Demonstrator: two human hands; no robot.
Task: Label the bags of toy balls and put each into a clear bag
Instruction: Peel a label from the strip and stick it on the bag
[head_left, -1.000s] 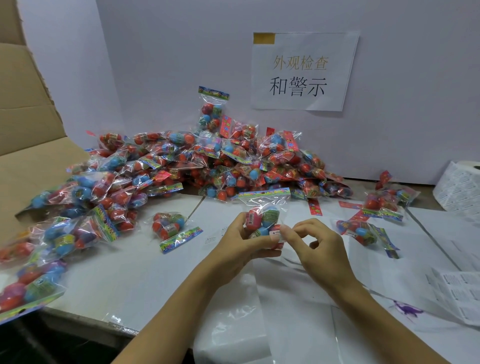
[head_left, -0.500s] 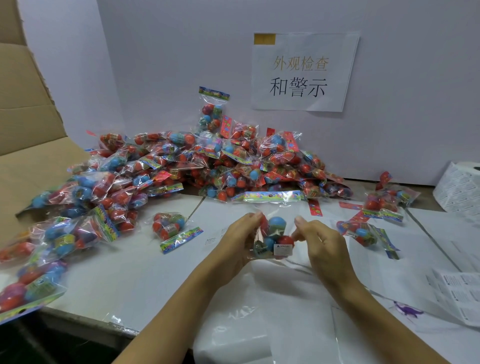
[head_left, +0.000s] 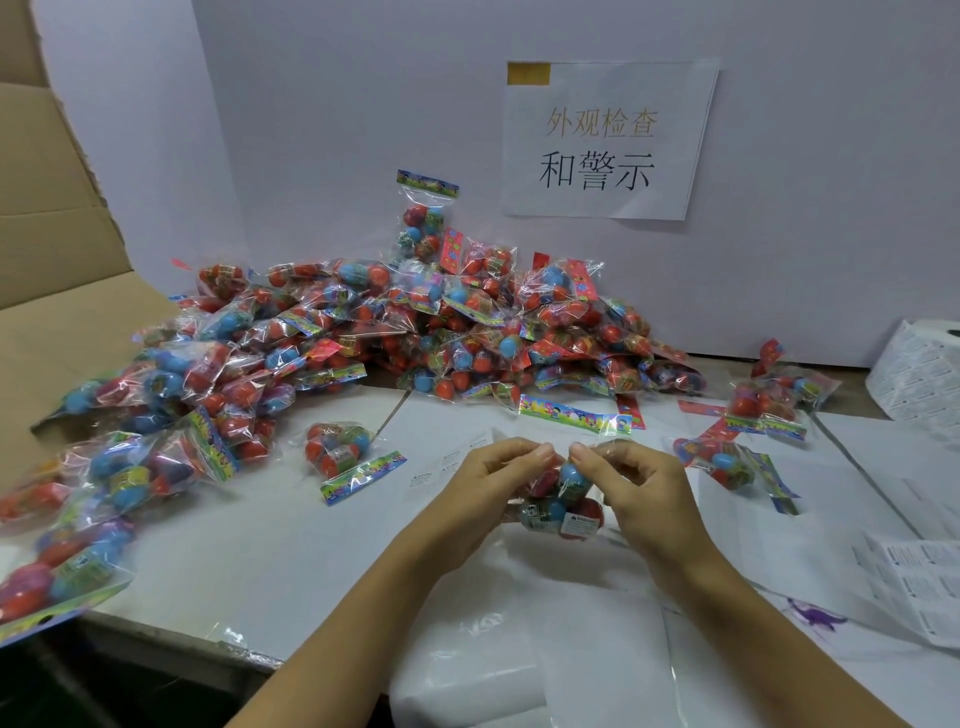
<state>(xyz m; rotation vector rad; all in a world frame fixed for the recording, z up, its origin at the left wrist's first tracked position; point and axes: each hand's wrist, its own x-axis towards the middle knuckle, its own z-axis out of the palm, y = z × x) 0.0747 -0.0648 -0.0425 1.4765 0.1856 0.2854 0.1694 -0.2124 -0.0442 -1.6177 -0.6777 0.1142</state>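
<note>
Pinching one bag of toy balls (head_left: 563, 501) between them, left hand (head_left: 485, 488), right hand (head_left: 641, 493), fingertips curled on its top

Wall sign (head_left: 608, 140) reads "外观检查 和警示".

Single head-worn wide-angle view, positioned above the near edge of the white table (head_left: 249, 545) and facing forward and downward, with both forearms entering from the bottom of the frame and the left hand (head_left: 485, 486) and right hand (head_left: 641, 493) close beneath the lens at centre. The field reaches across the table to the heap of toy-ball bags (head_left: 415, 332) in the middle distance and ends at the white backboard (head_left: 337, 104) carrying a printed sign (head_left: 605, 140); straight edges bow toward the frame borders. No second view is provided, so no shared area can be recorded
</note>
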